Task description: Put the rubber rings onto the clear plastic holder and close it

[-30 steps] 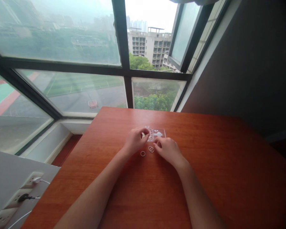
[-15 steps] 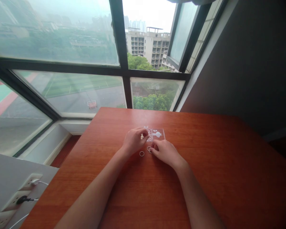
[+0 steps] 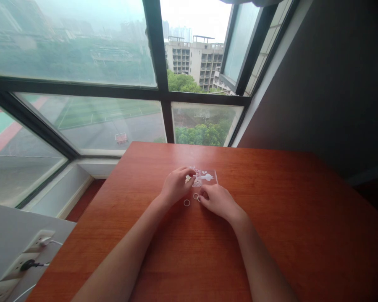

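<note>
A small clear plastic box (image 3: 216,178) with its lid folded open lies on the table; a pale printed mark shows on its right half. My left hand (image 3: 175,184) is over the box's left half, thumb and index finger apart, partly hiding rings inside it. Just in front of the box, my right hand (image 3: 219,200) rests on the table with its fingertips closed on the edge of a pale ring (image 3: 198,199). Beside that ring lies a second ring (image 3: 195,196), and a third loose ring (image 3: 187,203) sits further left.
The reddish-brown wooden table (image 3: 286,218) reaches to the windows (image 3: 122,117) at the back. A dark wall (image 3: 318,84) stands on the right. Down at the left, power sockets (image 3: 31,253) hold plugged-in cables.
My left thumb and index finger have parted above the box. The ring at my right fingertips has shifted slightly away from the ring beside it.
</note>
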